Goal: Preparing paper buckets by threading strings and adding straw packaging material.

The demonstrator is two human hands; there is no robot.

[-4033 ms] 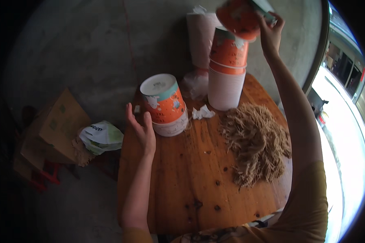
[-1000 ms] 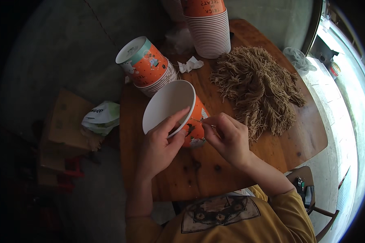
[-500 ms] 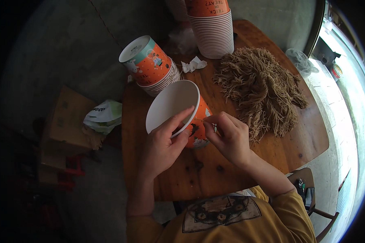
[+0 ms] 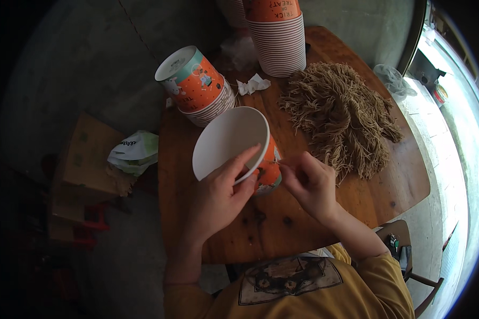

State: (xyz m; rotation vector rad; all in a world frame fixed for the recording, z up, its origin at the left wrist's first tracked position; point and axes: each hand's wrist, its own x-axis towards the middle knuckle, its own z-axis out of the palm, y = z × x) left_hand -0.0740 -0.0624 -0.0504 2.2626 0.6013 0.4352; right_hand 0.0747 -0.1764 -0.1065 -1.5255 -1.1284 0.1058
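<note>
A large paper bucket (image 4: 226,138), white inside and orange with printed figures outside, is tilted with its mouth toward me. My left hand (image 4: 218,194) grips its near rim, fingers inside and thumb on the outer wall. On the bucket's right side my right hand (image 4: 310,183) is closed in a pinch beside the orange wall. A thin cord seems to run between those fingertips and the wall; most of it is hidden. Right of the bucket lies a heap of tan cords (image 4: 346,117).
Upside-down stacked buckets (image 4: 197,87) stand behind the held one, and a taller stack (image 4: 279,45) rises at the back. Crumpled white paper (image 4: 254,84) lies between them on the wooden table (image 4: 356,210). A cardboard box (image 4: 88,154) and a plastic bag (image 4: 135,152) are at left.
My right hand has moved a little right, away from the bucket's wall, still pinched. The bucket has turned slightly, its rim shifting right, with my left hand still on it.
</note>
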